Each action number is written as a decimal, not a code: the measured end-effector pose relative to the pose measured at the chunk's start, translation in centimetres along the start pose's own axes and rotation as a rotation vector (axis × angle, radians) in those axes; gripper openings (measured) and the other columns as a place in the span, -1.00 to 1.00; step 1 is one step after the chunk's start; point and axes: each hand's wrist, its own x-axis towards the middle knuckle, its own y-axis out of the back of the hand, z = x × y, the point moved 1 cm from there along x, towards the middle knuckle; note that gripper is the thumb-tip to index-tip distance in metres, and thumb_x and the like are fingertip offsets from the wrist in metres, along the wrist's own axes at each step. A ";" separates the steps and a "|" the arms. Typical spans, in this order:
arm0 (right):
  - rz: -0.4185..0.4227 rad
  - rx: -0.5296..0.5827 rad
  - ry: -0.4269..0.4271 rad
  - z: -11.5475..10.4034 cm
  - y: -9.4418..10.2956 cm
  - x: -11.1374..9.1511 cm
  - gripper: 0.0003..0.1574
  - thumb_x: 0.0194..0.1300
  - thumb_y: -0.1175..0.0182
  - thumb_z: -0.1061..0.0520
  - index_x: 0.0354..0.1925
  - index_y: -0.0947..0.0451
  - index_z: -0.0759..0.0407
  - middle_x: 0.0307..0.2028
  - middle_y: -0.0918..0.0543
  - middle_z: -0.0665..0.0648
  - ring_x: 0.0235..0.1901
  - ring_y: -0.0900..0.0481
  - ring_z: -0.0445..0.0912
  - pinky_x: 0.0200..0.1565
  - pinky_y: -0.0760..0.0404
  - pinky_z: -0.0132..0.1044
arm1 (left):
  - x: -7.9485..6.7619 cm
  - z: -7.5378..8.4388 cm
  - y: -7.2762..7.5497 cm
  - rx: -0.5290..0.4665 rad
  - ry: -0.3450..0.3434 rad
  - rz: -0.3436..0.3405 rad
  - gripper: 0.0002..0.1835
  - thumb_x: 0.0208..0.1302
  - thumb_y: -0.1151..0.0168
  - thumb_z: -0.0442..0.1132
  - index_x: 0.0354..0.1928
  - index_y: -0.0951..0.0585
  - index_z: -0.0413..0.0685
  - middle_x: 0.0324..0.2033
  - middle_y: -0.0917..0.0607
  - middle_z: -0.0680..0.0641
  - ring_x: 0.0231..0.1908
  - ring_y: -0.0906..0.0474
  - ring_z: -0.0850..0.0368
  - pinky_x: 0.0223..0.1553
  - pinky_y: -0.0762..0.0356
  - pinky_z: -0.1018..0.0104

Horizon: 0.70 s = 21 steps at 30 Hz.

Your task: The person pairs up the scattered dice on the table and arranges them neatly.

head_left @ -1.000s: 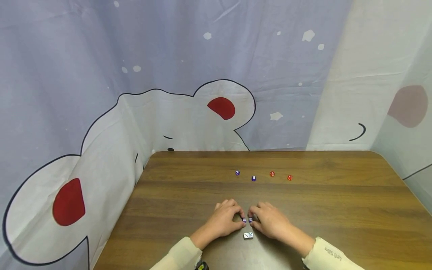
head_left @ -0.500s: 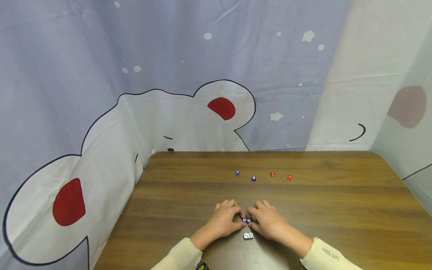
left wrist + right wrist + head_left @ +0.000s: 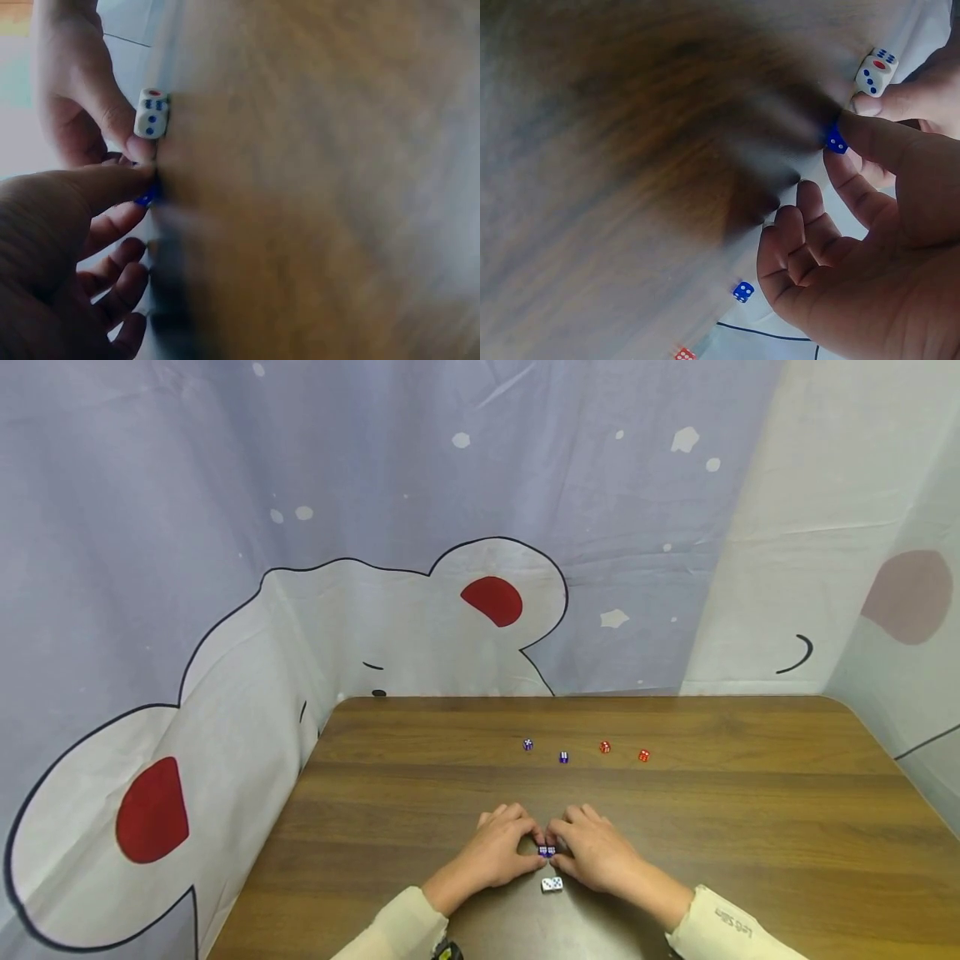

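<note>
Two blue dice sit side by side on the wooden table in the head view, with no visible gap between them. My left hand (image 3: 500,847) pinches the left blue die (image 3: 542,852) between thumb and index finger. The right blue die (image 3: 551,852) is pinched the same way by my right hand (image 3: 598,850); its dotted blue face (image 3: 836,140) shows in the right wrist view. Just nearer to me lies a pair of white dice (image 3: 552,884), set against each other. In the left wrist view my thumb covers most of the blue die (image 3: 146,197).
Farther back on the table (image 3: 420,760) lie four-sided-apart loose dice: a blue die (image 3: 528,744), another blue die (image 3: 564,757), a red die (image 3: 605,747) and a second red die (image 3: 644,756). A printed curtain (image 3: 630,527) hangs behind the table's far edge.
My right hand has slid its blue die leftward, closing the gap to the left one. The left hand and the other dice have stayed in place.
</note>
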 end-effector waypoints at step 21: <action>-0.011 0.013 -0.001 0.0 0.1 0.2 -0.74 0.16 -0.46 -0.01 -0.26 -0.55 -0.09 -0.27 -0.50 -0.07 -0.23 -0.38 -0.11 -0.28 -0.41 -0.20 | 9.9 -7.2 3.1 -0.126 0.211 0.204 -0.65 0.34 -0.35 -0.05 0.08 -0.64 0.00 0.02 -0.60 -0.06 0.13 -0.46 -0.06 0.19 -0.32 -0.13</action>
